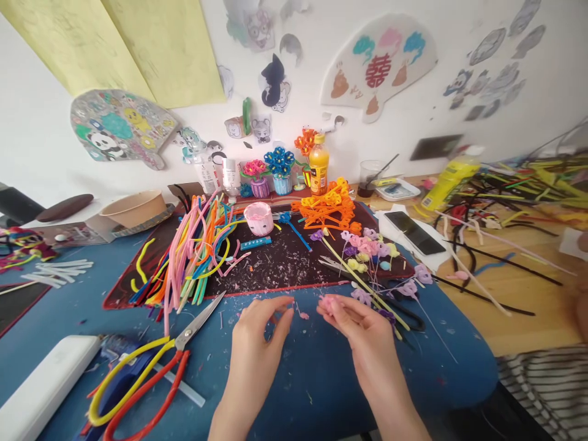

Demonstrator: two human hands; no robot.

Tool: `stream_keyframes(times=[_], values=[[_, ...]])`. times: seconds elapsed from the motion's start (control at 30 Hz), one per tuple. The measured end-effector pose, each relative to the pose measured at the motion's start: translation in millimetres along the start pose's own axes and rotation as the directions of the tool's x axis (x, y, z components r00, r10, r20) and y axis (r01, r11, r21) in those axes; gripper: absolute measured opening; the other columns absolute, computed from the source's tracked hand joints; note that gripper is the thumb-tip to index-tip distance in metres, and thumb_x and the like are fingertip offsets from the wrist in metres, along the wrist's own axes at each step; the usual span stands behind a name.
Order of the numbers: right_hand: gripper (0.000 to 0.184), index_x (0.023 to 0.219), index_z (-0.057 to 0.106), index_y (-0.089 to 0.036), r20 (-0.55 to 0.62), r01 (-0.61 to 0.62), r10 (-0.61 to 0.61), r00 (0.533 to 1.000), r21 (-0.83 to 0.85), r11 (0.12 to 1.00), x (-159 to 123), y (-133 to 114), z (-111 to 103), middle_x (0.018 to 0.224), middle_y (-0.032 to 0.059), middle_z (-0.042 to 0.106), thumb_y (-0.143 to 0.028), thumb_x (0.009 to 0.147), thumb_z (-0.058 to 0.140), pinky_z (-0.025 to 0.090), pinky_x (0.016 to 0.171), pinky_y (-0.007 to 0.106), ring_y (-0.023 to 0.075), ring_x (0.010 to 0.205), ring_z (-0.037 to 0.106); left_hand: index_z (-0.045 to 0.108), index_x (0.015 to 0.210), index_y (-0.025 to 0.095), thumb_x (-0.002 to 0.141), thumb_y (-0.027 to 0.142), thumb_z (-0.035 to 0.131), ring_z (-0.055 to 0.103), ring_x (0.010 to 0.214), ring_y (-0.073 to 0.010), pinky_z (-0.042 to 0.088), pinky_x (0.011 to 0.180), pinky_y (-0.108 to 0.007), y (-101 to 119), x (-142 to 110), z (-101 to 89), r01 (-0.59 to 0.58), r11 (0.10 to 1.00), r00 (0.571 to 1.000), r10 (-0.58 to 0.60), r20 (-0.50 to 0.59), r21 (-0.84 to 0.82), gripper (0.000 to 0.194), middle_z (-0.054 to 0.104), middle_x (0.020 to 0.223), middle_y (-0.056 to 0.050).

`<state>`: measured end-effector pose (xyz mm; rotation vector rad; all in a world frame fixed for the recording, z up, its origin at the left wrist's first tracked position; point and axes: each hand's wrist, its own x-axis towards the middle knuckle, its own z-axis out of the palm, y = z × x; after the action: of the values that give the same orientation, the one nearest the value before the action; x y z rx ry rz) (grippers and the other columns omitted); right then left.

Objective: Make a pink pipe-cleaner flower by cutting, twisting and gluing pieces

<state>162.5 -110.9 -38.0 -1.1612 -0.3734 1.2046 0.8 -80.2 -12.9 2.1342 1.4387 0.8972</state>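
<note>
My right hand pinches a small pink pipe-cleaner piece between thumb and fingers, just above the blue table. To its left, my left hand has thumb and index finger brought close together; whatever lies between the tips is too small to make out. A scrap of pink fuzz lies on the table between the hands. Beyond my right hand is a bunch of pink, purple and yellow pipe-cleaner flowers on thin stems. Large scissors with yellow and red handles lie spread at the left.
Colourful pipe cleaners heap on a dark mat strewn with fuzz. Behind stand a pink cup, orange pipe-cleaner pieces and a juice bottle. A phone lies right; a glue gun and a white case, left.
</note>
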Motion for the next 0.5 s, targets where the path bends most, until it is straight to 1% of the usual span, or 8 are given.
stream_keyframes(times=[0.03,0.13,0.2,0.27,0.33,0.43,0.5], values=[[0.033,0.079,0.077,-0.015,-0.029,0.024,-0.025,0.999,-0.007,1.000,1,-1,-2,0.081,0.0111,0.077,-0.041,0.061,0.086,0.061,0.077,0.039,0.0264,0.078,0.073,0.067,0.095,0.024,0.091,0.028,0.055,0.061,0.077,-0.0177,0.044,0.072,-0.033,-1,1,3.7,-0.020,0.996,1.000,0.020,0.006,0.090,0.013,0.071,0.085,0.000],[0.032,0.076,0.077,-0.015,-0.072,0.073,-0.075,0.995,-0.025,0.997,0,-2,-5,0.074,0.0102,0.076,-0.041,0.060,0.086,0.062,0.071,0.037,0.0257,0.072,0.073,0.067,0.093,0.023,0.091,0.027,0.055,0.059,0.084,-0.0211,0.039,0.072,-0.035,-2,4,17.5,-0.143,0.936,0.987,0.112,0.113,0.323,0.013,0.070,0.091,-0.003],[0.032,0.076,0.077,-0.015,-0.067,0.069,-0.072,0.995,-0.039,0.997,0,-2,-5,0.074,0.0105,0.076,-0.041,0.060,0.086,0.062,0.069,0.037,0.0263,0.071,0.073,0.066,0.089,0.022,0.091,0.023,0.055,0.058,0.083,-0.0210,0.037,0.070,-0.035,-1,6,24.8,-0.196,0.886,0.977,0.138,0.165,0.420,0.012,0.070,0.090,-0.003],[0.033,0.078,0.077,-0.015,-0.046,0.053,-0.055,0.997,-0.051,0.997,0,-3,-6,0.077,0.0109,0.076,-0.042,0.061,0.086,0.062,0.071,0.038,0.0272,0.074,0.073,0.065,0.082,0.021,0.091,0.018,0.052,0.057,0.079,-0.0201,0.035,0.069,-0.034,0,8,28.0,-0.215,0.864,0.973,0.148,0.179,0.456,0.016,0.068,0.084,-0.002],[0.035,0.081,0.078,-0.015,-0.010,0.025,-0.026,1.000,-0.057,0.998,0,-4,-7,0.082,0.0117,0.077,-0.043,0.062,0.085,0.061,0.076,0.040,0.0283,0.079,0.073,0.063,0.079,0.021,0.092,0.018,0.050,0.056,0.078,-0.0192,0.035,0.069,-0.034,1,9,26.5,-0.204,0.881,0.977,0.158,0.141,0.427,0.019,0.067,0.081,-0.001],[0.039,0.087,0.078,-0.015,0.069,-0.021,0.025,0.997,-0.055,0.998,0,-5,-7,0.091,0.0134,0.076,-0.046,0.065,0.083,0.059,0.085,0.042,0.0298,0.089,0.072,0.062,0.081,0.020,0.093,0.021,0.051,0.055,0.079,-0.0176,0.035,0.070,-0.032,3,8,19.2,-0.146,0.939,0.987,0.159,-0.018,0.310,0.016,0.066,0.082,-0.001],[0.040,0.089,0.078,-0.015,0.127,-0.048,0.054,0.990,-0.055,0.997,-1,-4,-3,0.096,0.0136,0.076,-0.047,0.067,0.081,0.057,0.088,0.041,0.0294,0.094,0.070,0.061,0.082,0.020,0.092,0.022,0.053,0.055,0.079,-0.0164,0.035,0.071,-0.031,6,6,14.7,-0.144,0.962,0.980,0.172,-0.102,0.232,0.013,0.066,0.083,0.000]])
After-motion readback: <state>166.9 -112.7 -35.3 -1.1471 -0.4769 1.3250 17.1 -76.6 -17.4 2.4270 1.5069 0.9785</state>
